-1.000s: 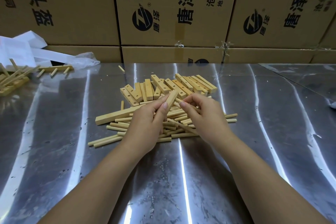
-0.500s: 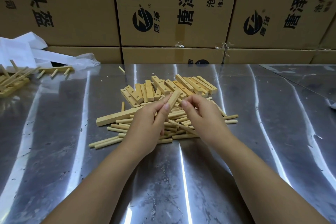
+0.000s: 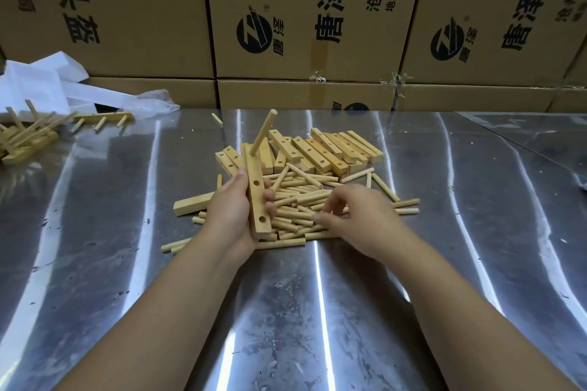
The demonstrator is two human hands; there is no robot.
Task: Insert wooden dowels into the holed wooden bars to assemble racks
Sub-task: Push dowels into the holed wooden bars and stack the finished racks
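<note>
Left hand [image 3: 233, 213] grips a holed bar [image 3: 257, 197], thumb on its left edge and fingertips curled round the right edge. The bar is held off the table, just above the near-left edge of the parts heap, long axis running away from the person.
- Bar: pale square-section wood, smooth face toward the camera. Two round holes stand open, one at mid-length and one near the close end.
- Far hole is filled: one inserted dowel [image 3: 262, 133] stands out of it, leaning slightly right, its round tip free.

Right hand [image 3: 352, 219] sits low over the loose dowels [image 3: 298, 209], fingers curled with thumb and forefinger tips down among the sticks. Cannot tell whether a dowel is actually pinched.

Loose dowels are short, round and light tan, lying criss-crossed. Behind them is a row of spare bars [image 3: 333, 149], side by side, holes showing. One plain bar [image 3: 190, 206] lies flat by the left wrist.

The metal table [image 3: 317, 311] is scuffed and streaked with glare. Finished racks [image 3: 22, 140] are at far left, with cardboard boxes [image 3: 133, 9] behind.
</note>
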